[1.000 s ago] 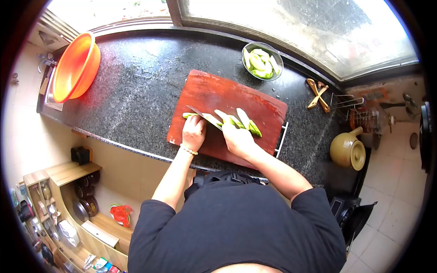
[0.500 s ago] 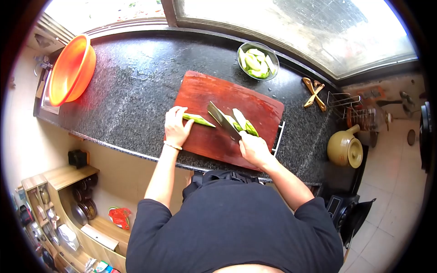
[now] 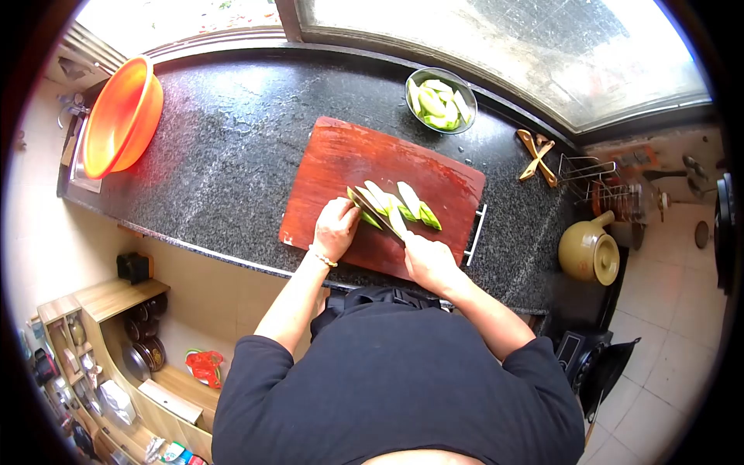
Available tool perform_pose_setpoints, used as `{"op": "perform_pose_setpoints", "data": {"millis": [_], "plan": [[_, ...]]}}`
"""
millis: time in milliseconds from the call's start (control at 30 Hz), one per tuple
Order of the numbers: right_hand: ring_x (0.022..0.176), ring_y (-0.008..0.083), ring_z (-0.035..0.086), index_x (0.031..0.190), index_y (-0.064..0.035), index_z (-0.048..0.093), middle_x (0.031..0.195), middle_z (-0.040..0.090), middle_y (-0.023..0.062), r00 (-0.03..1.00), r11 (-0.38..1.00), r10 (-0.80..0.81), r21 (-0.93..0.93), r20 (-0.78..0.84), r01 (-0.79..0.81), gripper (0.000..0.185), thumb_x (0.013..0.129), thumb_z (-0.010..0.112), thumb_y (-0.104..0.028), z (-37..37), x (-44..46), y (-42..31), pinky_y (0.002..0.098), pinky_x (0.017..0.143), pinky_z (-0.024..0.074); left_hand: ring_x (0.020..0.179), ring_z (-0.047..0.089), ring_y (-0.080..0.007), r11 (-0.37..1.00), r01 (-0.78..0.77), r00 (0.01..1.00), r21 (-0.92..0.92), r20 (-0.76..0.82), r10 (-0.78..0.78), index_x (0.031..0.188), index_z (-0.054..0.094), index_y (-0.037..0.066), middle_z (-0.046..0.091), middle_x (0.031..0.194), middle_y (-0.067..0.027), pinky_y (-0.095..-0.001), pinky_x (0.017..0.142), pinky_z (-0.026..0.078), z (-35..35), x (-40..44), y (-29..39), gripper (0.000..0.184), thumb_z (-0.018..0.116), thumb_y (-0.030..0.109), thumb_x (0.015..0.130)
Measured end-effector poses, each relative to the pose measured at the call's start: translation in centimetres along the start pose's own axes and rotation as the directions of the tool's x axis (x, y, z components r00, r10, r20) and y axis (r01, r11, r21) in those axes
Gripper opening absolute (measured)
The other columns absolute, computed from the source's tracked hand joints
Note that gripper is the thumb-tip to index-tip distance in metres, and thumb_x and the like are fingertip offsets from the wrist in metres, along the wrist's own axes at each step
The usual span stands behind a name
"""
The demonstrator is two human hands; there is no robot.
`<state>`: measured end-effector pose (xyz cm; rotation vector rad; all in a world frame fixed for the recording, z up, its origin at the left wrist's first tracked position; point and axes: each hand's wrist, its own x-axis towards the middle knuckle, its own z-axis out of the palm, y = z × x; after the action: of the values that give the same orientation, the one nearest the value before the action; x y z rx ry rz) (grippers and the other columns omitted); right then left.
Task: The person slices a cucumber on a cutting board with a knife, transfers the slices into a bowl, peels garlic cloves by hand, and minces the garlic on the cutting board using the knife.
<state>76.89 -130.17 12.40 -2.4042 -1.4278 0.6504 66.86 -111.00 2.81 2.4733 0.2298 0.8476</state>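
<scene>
My right hand (image 3: 431, 265) is wrapped round the handle of a kitchen knife (image 3: 377, 212). The blade slants up and left across the board, close to the fingers of my left hand (image 3: 336, 229). Those fingers are closed over a green vegetable piece (image 3: 370, 220), cucumber-like, which shows partly beside the blade. Right of the knife lie pale slices with green skin (image 3: 419, 208), and a few others rest against the blade. Everything sits on a reddish-brown cutting board (image 3: 325, 167) with a metal handle at its right side.
A bowl (image 3: 410, 111) of cut green pieces stands behind the board. Crossed wooden utensils (image 3: 536, 159), a wire rack (image 3: 585, 174) and a yellowish pot (image 3: 577, 252) are on the right. An orange basin (image 3: 124, 116) leans at the far left of the dark counter (image 3: 217, 163).
My left hand has moved right, towards the knife, and its fingers have closed in. The knife has shifted slightly left onto the vegetable piece, and more slices show beside the blade.
</scene>
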Motion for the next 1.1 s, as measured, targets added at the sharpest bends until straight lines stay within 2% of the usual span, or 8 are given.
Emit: {"op": "perform_pose_setpoints", "data": {"millis": [267, 333, 433, 567, 700, 800, 1000, 1100], "plan": [[0.057, 0.0355, 0.062, 0.099, 0.0058, 0.051, 0.078, 0.062, 0.023, 0.999, 0.999, -0.028, 0.037, -0.041, 0.03, 0.022, 0.08, 0.051, -0.006, 0.7, 1.9, -1.3, 0.043, 0.053, 0.0514, 0.085, 0.06, -0.0279, 0.999, 0.052, 0.999, -0.011, -0.012, -0.052, 0.082, 0.062, 0.004, 0.06, 0.087, -0.0094, -0.0347, 0.073, 0.051, 0.3, -0.1, 0.1, 0.015, 0.068, -0.001, 0.069], [0.058, 0.0353, 0.063, 0.109, 0.0083, 0.05, 0.081, 0.063, 0.0242, 0.996, 0.999, -0.027, 0.034, -0.083, 0.03, 0.031, 0.081, 0.05, -0.006, 2.7, 3.4, -0.6, 0.0429, 0.054, 0.0517, 0.085, 0.06, -0.0279, 0.999, 0.045, 0.999, -0.02, 0.007, -0.045, 0.083, 0.063, 0.004, 0.061, 0.088, -0.0092, -0.035, 0.073, 0.051, 0.3, -0.2, 0.0, 0.016, 0.068, -0.001, 0.069], [0.063, 0.0365, 0.062, 0.137, 0.0071, 0.029, 0.075, 0.062, 0.0213, 0.998, 0.997, 0.026, 0.071, -0.063, -0.021, 0.06, 0.084, 0.051, -0.008, 2.7, 3.6, 0.5, 0.0457, 0.059, 0.0509, 0.084, 0.06, -0.0277, 0.998, 0.047, 0.999, -0.037, -0.015, -0.048, 0.085, 0.063, 0.003, 0.061, 0.089, -0.0092, -0.035, 0.073, 0.051, -0.6, -0.6, -0.2, 0.016, 0.066, -0.001, 0.07], [0.065, 0.0369, 0.063, 0.14, 0.0038, 0.027, 0.075, 0.062, 0.0208, 0.999, 0.993, 0.041, 0.11, -0.006, -0.041, 0.062, 0.084, 0.052, -0.009, 0.5, 2.4, -0.7, 0.0451, 0.06, 0.0514, 0.086, 0.061, -0.0283, 0.991, 0.134, 0.988, 0.006, -0.08, -0.133, 0.086, 0.064, 0.003, 0.063, 0.091, -0.0098, -0.0359, 0.074, 0.051, -1.3, -1.1, -1.2, 0.018, 0.068, -0.002, 0.07], [0.06, 0.0362, 0.063, 0.114, 0.0036, 0.05, 0.12, 0.052, 0.0309, 0.998, 0.998, -0.06, -0.021, 0.024, 0.061, 0.034, 0.082, 0.053, -0.008, 0.1, 2.4, -1.4, 0.0435, 0.057, 0.0527, 0.081, 0.059, -0.0285, 0.996, 0.093, 0.991, 0.018, -0.099, -0.091, 0.082, 0.062, 0.003, 0.061, 0.086, -0.0088, -0.0356, 0.07, 0.051, -1.1, -0.8, -1.1, 0.012, 0.064, -0.001, 0.07], [0.059, 0.0355, 0.063, 0.098, 0.0021, 0.052, 0.135, 0.036, 0.0342, 0.997, 0.995, -0.066, -0.075, 0.047, 0.069, 0.019, 0.081, 0.053, -0.007, 0.1, 2.7, -1.7, 0.0438, 0.056, 0.0532, 0.079, 0.059, -0.0284, 0.995, 0.092, 0.992, 0.032, -0.088, -0.089, 0.079, 0.061, 0.004, 0.059, 0.083, -0.0085, -0.0359, 0.068, 0.05, -1.0, -0.9, -1.3, 0.012, 0.063, -0.001, 0.069], [0.067, 0.0367, 0.065, 0.096, 0.0, 0.054, 0.111, 0.056, 0.0293, 0.991, 0.986, -0.117, -0.128, -0.068, 0.108, 0.017, 0.08, 0.05, -0.006, 2.6, 4.6, -1.9, 0.0427, 0.058, 0.0545, 0.081, 0.059, -0.0275, 0.991, 0.11, 0.992, 0.07, -0.064, -0.106, 0.081, 0.061, 0.004, 0.06, 0.085, -0.0082, -0.0352, 0.07, 0.05, -0.9, -1.0, -1.4, 0.014, 0.063, -0.001, 0.069], [0.067, 0.0374, 0.062, 0.102, 0.0019, 0.052, 0.093, 0.06, 0.0276, 1.0, 0.999, 0.014, 0.04, -0.005, -0.014, 0.022, 0.084, 0.052, -0.01, 2.2, 4.4, -0.5, 0.0451, 0.06, 0.0517, 0.084, 0.059, -0.0273, 0.994, 0.104, 0.993, 0.033, -0.057, -0.102, 0.084, 0.062, 0.005, 0.061, 0.088, -0.0081, -0.0347, 0.073, 0.05, -1.3, -0.5, -0.7, 0.016, 0.064, 0.0, 0.07]]}}
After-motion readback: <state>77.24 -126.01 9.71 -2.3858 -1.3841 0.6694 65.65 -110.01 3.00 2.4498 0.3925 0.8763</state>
